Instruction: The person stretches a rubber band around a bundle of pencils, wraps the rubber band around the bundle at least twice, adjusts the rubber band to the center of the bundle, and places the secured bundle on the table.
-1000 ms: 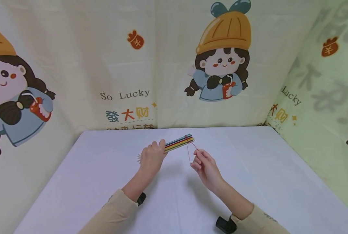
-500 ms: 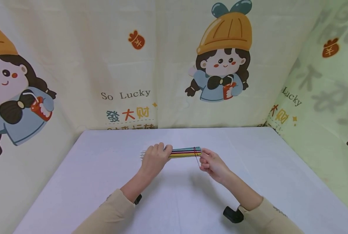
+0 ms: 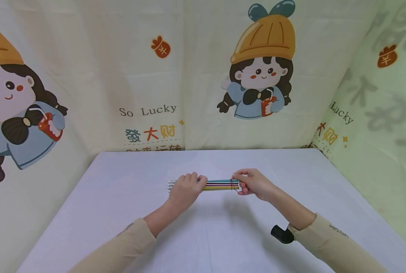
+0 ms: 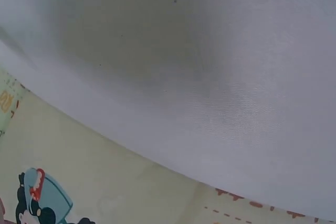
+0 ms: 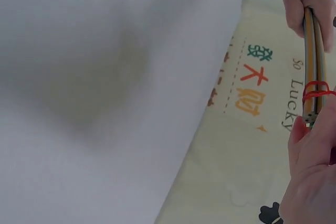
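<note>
My left hand (image 3: 186, 189) grips a bundle of slim coloured pencils (image 3: 219, 185) around its left part, holding it level above the table. White ends poke out left of that hand. A thin red rubber band (image 3: 232, 184) wraps the bundle near its right end. At that end, my right hand (image 3: 258, 185) has thumb and forefinger at the band, with the other fingers curled and a strand running to them. In the right wrist view, red loops cross the pencils (image 5: 310, 51) just beyond the right fingertips. The left wrist view shows neither hand.
A white-covered table (image 3: 203, 242) lies below both hands. Behind it hangs a cream curtain (image 3: 203, 76) printed with cartoon figures and lettering; another printed cloth stands at the right. A black wrist camera (image 3: 282, 234) sits under the right sleeve.
The bundle has swung from slanting up rightward to level, moving right and lower. My right hand has moved up and right to the bundle's end, and the stretched strands of the band have shortened.
</note>
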A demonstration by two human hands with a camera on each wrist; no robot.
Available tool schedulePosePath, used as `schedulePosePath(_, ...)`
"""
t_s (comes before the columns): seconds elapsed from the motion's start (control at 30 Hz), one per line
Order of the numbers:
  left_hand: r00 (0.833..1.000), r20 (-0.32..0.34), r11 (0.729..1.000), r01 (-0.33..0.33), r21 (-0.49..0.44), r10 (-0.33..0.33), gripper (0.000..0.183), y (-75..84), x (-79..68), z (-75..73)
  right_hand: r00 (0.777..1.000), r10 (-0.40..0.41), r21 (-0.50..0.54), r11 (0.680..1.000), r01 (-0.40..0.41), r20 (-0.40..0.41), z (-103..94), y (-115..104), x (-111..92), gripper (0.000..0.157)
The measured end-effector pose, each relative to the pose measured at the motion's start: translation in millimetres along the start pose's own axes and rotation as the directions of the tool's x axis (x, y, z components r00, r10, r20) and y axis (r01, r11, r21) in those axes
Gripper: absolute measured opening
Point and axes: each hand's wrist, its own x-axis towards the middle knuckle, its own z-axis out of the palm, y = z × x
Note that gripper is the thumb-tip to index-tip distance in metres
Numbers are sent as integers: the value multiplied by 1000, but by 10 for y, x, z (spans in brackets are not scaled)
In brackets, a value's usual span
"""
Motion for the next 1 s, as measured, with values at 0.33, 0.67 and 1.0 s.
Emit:
schedulePosePath(0.33,999,53,998,3,65,-7,15,180,-3,46,991,-99,-351,934,61,-91,153,-134,11,15)
schedulePosePath(0.67,993,48,991,103,82,-107,23,191,50,74,854,-515,-784,559,271,-72,482,-199,-258,7)
schedulePosePath(1.0,968,142,979,201,42,-205,48,-46,40,73,538,-834,-941,78,330,119,558,-37,-438,23)
